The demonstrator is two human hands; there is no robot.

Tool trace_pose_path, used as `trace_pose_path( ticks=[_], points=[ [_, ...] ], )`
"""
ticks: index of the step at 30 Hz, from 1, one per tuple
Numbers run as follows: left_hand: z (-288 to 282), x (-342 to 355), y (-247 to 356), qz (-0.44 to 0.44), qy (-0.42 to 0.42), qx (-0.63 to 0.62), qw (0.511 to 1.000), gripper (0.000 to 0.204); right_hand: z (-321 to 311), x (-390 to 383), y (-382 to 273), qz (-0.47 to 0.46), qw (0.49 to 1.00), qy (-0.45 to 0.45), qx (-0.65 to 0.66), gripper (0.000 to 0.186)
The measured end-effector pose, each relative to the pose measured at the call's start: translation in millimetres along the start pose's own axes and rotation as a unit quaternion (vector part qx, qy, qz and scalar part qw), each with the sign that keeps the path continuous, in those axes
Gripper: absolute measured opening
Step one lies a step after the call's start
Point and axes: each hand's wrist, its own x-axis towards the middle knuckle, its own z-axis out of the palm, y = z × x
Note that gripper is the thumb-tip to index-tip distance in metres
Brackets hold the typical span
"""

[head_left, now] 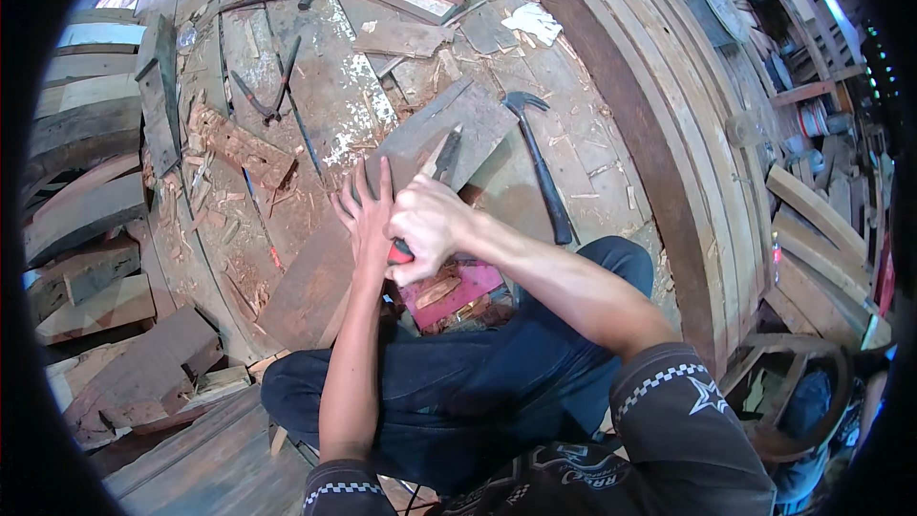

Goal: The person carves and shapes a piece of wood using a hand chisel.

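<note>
My left hand (368, 210) lies with fingers spread on a long, weathered wooden board (306, 296) angled across the floor in front of my crossed legs. My right hand (425, 225) grips a red-handled tool with a narrow metal blade (444, 153) that points away from me over the board, right beside my left fingers. Under and beside that board is a pink-red panel (458, 301) with wood scraps on it. A claw hammer (549, 182) with a dark handle lies just to the right of the board.
Pincers (272, 113), a splintered block (244, 148), offcuts and a white cloth or glove (530, 21) lie on the plank floor. Stacked curved timbers (86, 210) line the left. Long planks (650, 105) run along the right, with clutter beyond.
</note>
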Motion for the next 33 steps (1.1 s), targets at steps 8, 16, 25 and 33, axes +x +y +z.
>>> trace_pose_path(
  ticks=[8,16,25,33],
  points=[
    [0.5,0.3,1.3,0.003,0.005,0.011,1.0,0.076,3.4,1.5,-9.9,-0.009,0.999,-0.042,-0.015,0.044],
    [1.3,2.3,2.6,-0.021,-0.015,0.004,1.0,0.077,10.4,-1.7,-15.4,-0.042,0.998,-0.037,-0.015,0.04],
    [12.2,1.8,-4.9,0.011,0.007,0.047,0.999,0.074,4.5,-1.2,-9.7,-0.016,0.998,-0.017,-0.055,0.044],
    [1.4,3.1,-0.8,-0.004,0.0,0.016,1.0,0.069,10.8,-1.8,-14.8,-0.011,0.999,-0.036,-0.014,0.046]
  ],
)
